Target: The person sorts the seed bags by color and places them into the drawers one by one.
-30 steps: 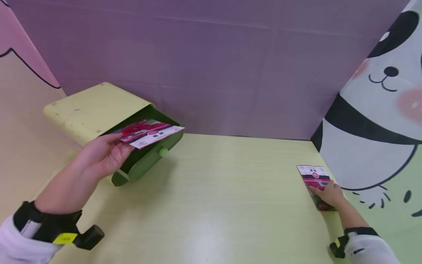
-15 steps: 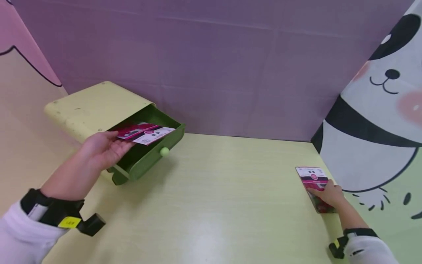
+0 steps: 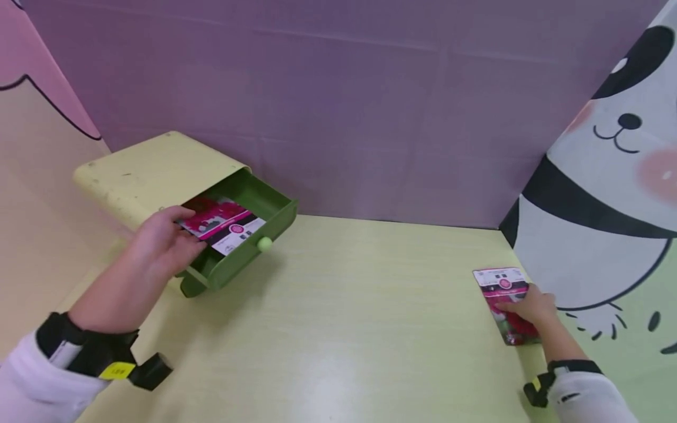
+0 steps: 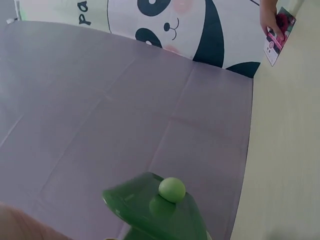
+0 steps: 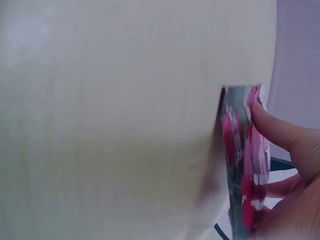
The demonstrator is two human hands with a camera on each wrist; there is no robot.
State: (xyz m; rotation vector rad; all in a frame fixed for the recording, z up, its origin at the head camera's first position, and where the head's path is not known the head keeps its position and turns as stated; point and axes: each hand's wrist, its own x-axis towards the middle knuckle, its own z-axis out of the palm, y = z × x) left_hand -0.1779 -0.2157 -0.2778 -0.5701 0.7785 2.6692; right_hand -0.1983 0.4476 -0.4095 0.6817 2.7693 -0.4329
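Note:
In the head view, my left hand [image 3: 165, 242] pinches a flat printed packet [image 3: 224, 225] by its near-left edge, thumb on top. This packet, red-pink with a dark band and a white end, lies low within the pulled-out green drawer [image 3: 248, 258]. The drawer sits in a cream box [image 3: 158, 170]. Over at the right, my right hand [image 3: 533, 308] grips a second, similar packet [image 3: 502, 288] by its side. The right wrist view shows the thumb on this packet's face [image 5: 245, 155] and fingers behind it, the packet tilted against the tabletop.
The pale yellow table [image 3: 359, 305] spreads between the hands. A purple cloth wall [image 3: 359, 106] rises along the back edge, and a panda-print panel [image 3: 597, 205] stands on the right. A light green knob [image 3: 264, 244] juts from the drawer front.
My left hand has lowered its packet from above the drawer front down into the drawer. The right hand's packet has tilted slightly, its printed face showing more.

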